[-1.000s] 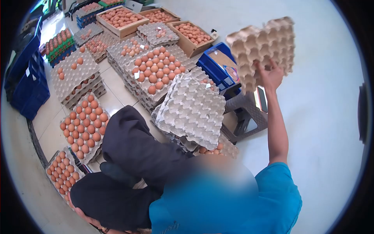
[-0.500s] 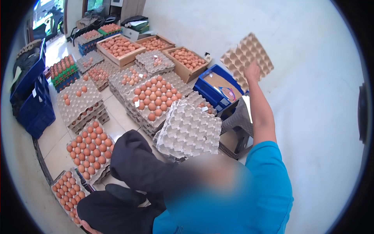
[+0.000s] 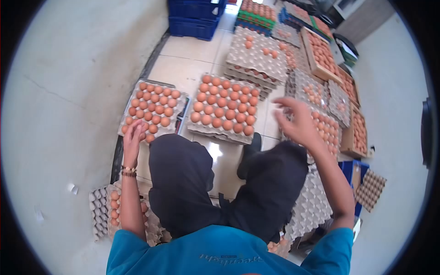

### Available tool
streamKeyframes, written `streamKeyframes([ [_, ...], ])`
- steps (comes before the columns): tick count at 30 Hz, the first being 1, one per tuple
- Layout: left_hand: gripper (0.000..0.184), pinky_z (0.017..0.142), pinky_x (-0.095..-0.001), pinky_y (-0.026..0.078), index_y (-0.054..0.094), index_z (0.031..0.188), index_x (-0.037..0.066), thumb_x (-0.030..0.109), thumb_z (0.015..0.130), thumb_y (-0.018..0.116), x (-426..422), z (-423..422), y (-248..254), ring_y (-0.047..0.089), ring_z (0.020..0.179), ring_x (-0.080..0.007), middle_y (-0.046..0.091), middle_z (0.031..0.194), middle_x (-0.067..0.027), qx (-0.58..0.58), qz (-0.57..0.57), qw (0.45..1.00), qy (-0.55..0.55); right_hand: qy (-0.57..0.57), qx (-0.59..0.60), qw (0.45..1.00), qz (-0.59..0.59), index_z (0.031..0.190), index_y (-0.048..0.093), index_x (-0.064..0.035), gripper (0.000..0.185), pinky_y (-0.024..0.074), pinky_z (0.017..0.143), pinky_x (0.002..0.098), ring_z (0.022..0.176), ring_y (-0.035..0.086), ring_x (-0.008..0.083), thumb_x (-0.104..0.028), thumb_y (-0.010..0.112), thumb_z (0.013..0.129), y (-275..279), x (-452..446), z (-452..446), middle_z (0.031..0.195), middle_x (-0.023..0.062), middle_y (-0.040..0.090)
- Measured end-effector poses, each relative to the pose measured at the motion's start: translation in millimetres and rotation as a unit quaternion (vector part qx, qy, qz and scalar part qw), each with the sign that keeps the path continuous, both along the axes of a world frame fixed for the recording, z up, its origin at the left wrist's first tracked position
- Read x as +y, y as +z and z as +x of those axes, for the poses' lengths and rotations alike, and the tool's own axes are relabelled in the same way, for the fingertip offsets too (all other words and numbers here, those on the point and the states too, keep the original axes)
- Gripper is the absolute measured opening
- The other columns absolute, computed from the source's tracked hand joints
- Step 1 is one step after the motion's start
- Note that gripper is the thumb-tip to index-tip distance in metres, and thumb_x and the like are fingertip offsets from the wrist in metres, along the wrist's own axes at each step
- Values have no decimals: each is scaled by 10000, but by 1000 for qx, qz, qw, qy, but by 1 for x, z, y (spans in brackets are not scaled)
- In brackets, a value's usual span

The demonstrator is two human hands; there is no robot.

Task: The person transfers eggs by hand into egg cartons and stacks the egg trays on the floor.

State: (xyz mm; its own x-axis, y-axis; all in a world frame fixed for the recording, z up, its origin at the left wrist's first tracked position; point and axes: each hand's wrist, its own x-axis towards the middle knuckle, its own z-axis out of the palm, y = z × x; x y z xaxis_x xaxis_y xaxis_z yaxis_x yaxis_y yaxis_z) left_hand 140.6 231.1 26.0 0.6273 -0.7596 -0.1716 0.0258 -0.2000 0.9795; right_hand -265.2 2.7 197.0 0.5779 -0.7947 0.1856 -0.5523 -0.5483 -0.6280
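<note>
Surface and room. Nearest, a grey egg tray (image 3: 98,213) is lying beside the left forearm. Pale floor tiles (image 3: 181,71) are carrying the trays and reflecting light between the knees. Beyond the left knee, the left-hand tray (image 3: 169,90) is holding brown eggs (image 3: 151,110); just to its right, the middle tray (image 3: 224,132) is sitting flat, filled with eggs. By the right leg, upturned grey trays (image 3: 314,201) are showing their cups. Farther off, more stacked trays (image 3: 256,52) and wooden boxes (image 3: 318,55) of eggs are standing to the right, and dark blue crates (image 3: 195,20) are resting near the left wall (image 3: 82,82).

Hand pose. The left hand (image 3: 134,142) is reaching forward over the near-left edge of the left-hand tray, fingers bent and close to the eggs; cannot tell whether it is gripping one. Bracelets (image 3: 129,171) are circling its wrist. The right hand (image 3: 298,121) is hovering in front of the right knee, elbow bent, fingers spread and pointing left; it is open and slightly blurred.

Writing. The teal shirt (image 3: 201,243) is bearing upside-down lettering that appears to be reading "Greenlight"; the small label beside it is too small to read.
</note>
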Motion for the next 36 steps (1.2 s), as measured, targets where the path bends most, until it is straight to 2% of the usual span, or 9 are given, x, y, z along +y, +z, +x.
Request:
streamKeyframes([
  [3, 416, 952, -279, 474, 580, 1314, 13, 292, 1007, 591, -3, 48, -40, 599, 1144, -149, 636, 1256, -123, -101, 34, 993, 54, 145, 30, 984, 99, 954, 683, 12, 193, 543, 611, 337, 642, 699, 215, -119, 612, 832, -79, -44, 115, 795, 132, 713],
  [4, 399, 939, -272, 476, 584, 1306, 10, 271, 1005, 595, -1, 67, -57, 604, 1131, -146, 646, 1237, -119, -125, 44, 989, 59, 167, 90, 955, 227, 1076, 658, 47, 270, 576, 758, 345, 861, 692, 192, -164, 602, 917, -97, -50, 151, 946, 139, 703],
  [8, 377, 944, -319, 499, 603, 1271, -17, 235, 992, 613, -8, 119, -93, 633, 1108, -196, 678, 1183, -142, -169, 77, 980, 75, 9, 4, 822, 570, 1147, 583, 82, 339, 594, 699, 326, 834, 672, 234, -178, 569, 931, -224, -23, 278, 1015, 173, 635],
  [12, 466, 981, -374, 486, 601, 1289, -11, 357, 1013, 526, -17, 172, -137, 640, 1148, -293, 671, 1228, -192, -217, 153, 963, 56, -89, -43, 833, 544, 1323, 472, 153, 728, 456, 922, 439, 1140, 562, 303, -361, 634, 835, -301, 43, 309, 1223, 213, 579],
  [16, 635, 1032, -433, 443, 598, 1298, -4, 518, 1030, 355, -38, 185, -139, 591, 1214, -389, 646, 1258, -232, -242, 249, 937, 26, -172, -63, 806, 562, 1386, 398, 145, 770, 400, 1038, 408, 1267, 500, 306, -345, 629, 839, -322, 62, 306, 1376, 251, 495],
  [23, 785, 1071, -478, 391, 599, 1274, -28, 612, 1015, 226, -89, 225, -164, 533, 1263, -423, 599, 1319, -259, -180, 409, 891, -82, -198, -183, 790, 551, 1401, 385, 49, 758, 373, 1055, 412, 1240, 484, 286, -398, 618, 835, -334, 55, 321, 1326, 194, 505],
  [27, 785, 1118, -459, 318, 602, 1264, -20, 628, 1004, 242, -106, 202, -143, 494, 1292, -403, 588, 1307, -280, -363, 412, 815, -187, -190, -223, 756, 586, 1353, 387, 15, 723, 374, 1041, 417, 1208, 469, 273, -425, 616, 826, -337, 51, 322, 1290, 169, 483],
  [29, 783, 1134, -456, 289, 575, 1319, 32, 671, 979, 274, -104, 222, -185, 485, 1297, -406, 599, 1291, -276, -347, 431, 827, -98, -185, -243, 740, 599, 1334, 383, 2, 711, 374, 1035, 424, 1203, 462, 272, -430, 619, 821, -333, 50, 322, 1285, 165, 474],
  [36, 801, 1087, -463, 359, 598, 1287, 27, 696, 963, 300, -114, 200, -167, 519, 1230, -439, 578, 1294, -290, -296, 421, 855, -65, -214, -263, 718, 607, 1313, 371, -18, 688, 348, 1049, 422, 1204, 452, 273, -418, 628, 815, -335, 55, 322, 1287, 156, 462],
])
